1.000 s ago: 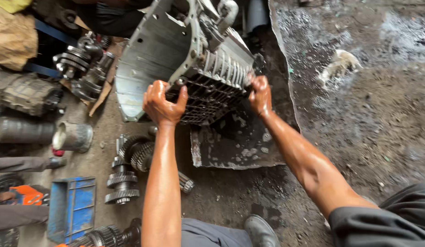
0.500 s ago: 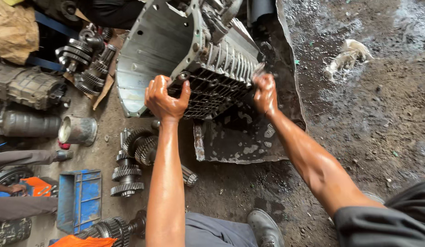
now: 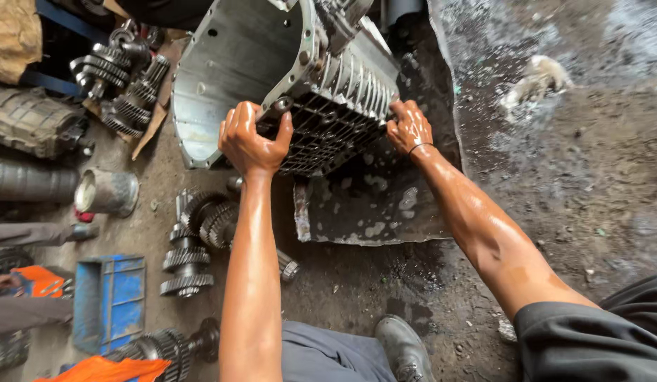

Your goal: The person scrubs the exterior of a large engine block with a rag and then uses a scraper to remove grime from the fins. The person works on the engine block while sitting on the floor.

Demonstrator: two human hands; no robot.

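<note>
Under my left hand (image 3: 249,138), whose oily fingers are curling shut around the near rim of the gearbox housing (image 3: 300,85), the casing is lying tilted on the floor (image 3: 357,283), its long axis running left to right and its bell mouth opening leftward. I am clamping my right hand (image 3: 408,126) on the ribbed end. Gear shafts (image 3: 190,244) are lying just left of my forearm.

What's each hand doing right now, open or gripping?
Left hand: closed, gripping the lower edge of the ribbed grey cast-metal gearbox housing.
Right hand: fingers curled on the same housing's right edge, gripping it.
</note>
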